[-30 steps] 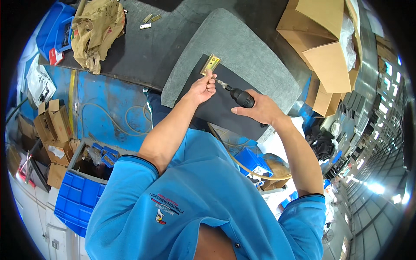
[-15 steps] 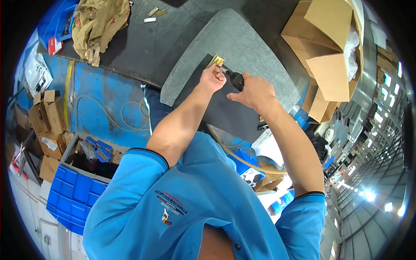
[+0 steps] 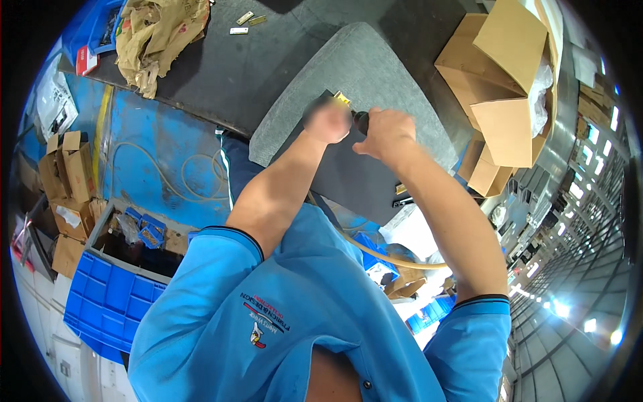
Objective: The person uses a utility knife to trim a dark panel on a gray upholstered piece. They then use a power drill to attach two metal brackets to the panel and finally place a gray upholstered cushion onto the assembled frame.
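A wedge-shaped grey upholstered panel (image 3: 392, 77) lies on the dark table, its dark flat side (image 3: 341, 177) toward me. Against this side my left hand (image 3: 328, 122) is closed at a small brass-coloured metal fitting (image 3: 342, 98); blur hides its fingers in part. My right hand (image 3: 390, 134) grips a black screwdriver-like tool (image 3: 362, 122), whose front end points at the left hand and the fitting. The tip of the tool is hidden by the left hand.
Several small metal fittings (image 3: 246, 20) and crumpled brown paper (image 3: 157, 43) lie on the table (image 3: 234, 74). An opened cardboard box (image 3: 502, 127) stands at the right. A blue-lidded bin (image 3: 110, 301) sits lower left. A yellowish hose (image 3: 392, 260) passes below my right forearm.
My right hand and the tool have shifted slightly left, closer to the left hand. The panel appears a little lower in view. Both hands keep their hold.
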The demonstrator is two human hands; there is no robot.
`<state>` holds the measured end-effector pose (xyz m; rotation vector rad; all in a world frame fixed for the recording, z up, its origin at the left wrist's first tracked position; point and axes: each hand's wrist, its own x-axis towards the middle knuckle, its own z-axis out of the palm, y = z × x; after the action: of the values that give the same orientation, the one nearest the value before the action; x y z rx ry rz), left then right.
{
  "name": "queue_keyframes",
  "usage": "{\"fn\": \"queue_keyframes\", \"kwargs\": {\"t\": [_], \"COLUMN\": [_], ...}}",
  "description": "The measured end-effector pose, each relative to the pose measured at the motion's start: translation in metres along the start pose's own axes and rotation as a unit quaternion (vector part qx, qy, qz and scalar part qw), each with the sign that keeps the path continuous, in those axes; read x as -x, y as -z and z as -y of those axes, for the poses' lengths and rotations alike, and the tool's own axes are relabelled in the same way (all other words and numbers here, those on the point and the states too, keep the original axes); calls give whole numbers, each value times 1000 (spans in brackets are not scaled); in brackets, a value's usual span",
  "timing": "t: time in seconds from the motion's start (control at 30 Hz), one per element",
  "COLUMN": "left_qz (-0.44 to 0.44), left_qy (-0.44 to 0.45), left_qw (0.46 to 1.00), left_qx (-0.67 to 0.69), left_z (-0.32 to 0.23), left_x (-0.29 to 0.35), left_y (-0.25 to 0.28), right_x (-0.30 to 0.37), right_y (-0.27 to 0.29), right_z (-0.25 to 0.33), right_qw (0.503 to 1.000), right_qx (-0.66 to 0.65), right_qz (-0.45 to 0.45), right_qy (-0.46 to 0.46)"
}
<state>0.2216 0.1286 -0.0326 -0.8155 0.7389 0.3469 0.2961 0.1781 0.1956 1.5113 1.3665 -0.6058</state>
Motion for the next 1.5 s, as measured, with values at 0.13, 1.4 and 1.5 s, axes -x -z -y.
{"fn": "queue_keyframes", "kwargs": {"t": [0.13,1.4,1.5], "left_qz": [45,82,46], "left_qy": [-8,-43,-51], "left_qw": [999,992,993], "left_qx": [-10,-85,-95], "left_z": [2,33,33], "left_x": [5,5,3], "left_y": [6,-6,-6], "right_x": [2,-1,-1], "right_y": [-2,4,2], "right_z": [3,-24,-25], "right_qw": [1000,998,996], "right_qx": [-16,-60,-76], "right_qz": [-18,32,41], "right_qy": [15,7,10]}}
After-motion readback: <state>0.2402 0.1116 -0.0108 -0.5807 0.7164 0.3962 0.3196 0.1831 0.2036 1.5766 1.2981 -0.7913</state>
